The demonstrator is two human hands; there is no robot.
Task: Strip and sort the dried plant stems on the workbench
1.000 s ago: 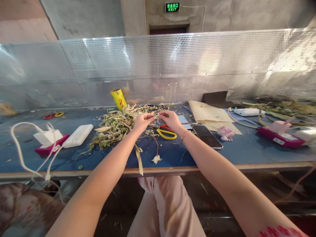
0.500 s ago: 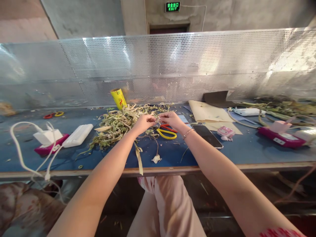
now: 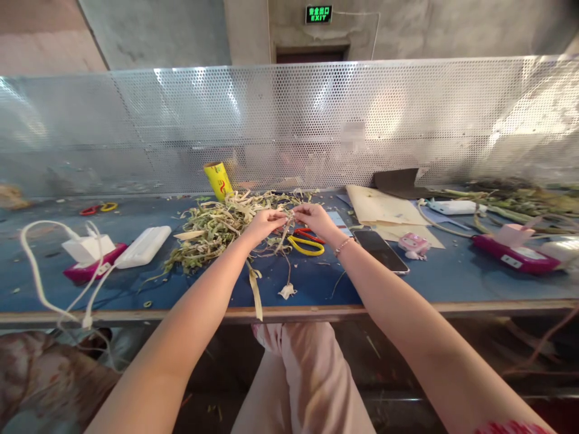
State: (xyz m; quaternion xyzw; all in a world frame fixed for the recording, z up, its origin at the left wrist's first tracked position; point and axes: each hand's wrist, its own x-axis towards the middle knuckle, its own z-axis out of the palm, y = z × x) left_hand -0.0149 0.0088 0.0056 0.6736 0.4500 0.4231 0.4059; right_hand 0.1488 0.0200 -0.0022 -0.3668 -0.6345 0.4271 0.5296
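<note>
My left hand (image 3: 266, 225) and my right hand (image 3: 315, 219) meet over the middle of the table, fingertips pinched together. Between them is a small pale dried plant piece (image 3: 288, 218), partly hidden by the fingers. Just left of and behind my left hand spreads a heap of dried, yellow-green plant stalks and leaves (image 3: 212, 232). Below my right hand lies a pair of scissors (image 3: 306, 246) with one red and one yellow handle. Nearer the front edge rest a thin stem with a whitish dried flower head (image 3: 287, 292) and a flat straw-coloured strip (image 3: 256, 292).
A yellow cardboard tube (image 3: 218, 181) stands behind the heap. To the right are a phone (image 3: 382, 250), a pink figure-shaped case (image 3: 414, 245) and brown paper (image 3: 384, 206). At left lie a white power bank (image 3: 143, 247), a magenta power strip (image 3: 81, 272) with cables and other scissors (image 3: 99, 208).
My hands stay almost in place, with small finger movements. A pale strand now shows more clearly between the fingertips.
</note>
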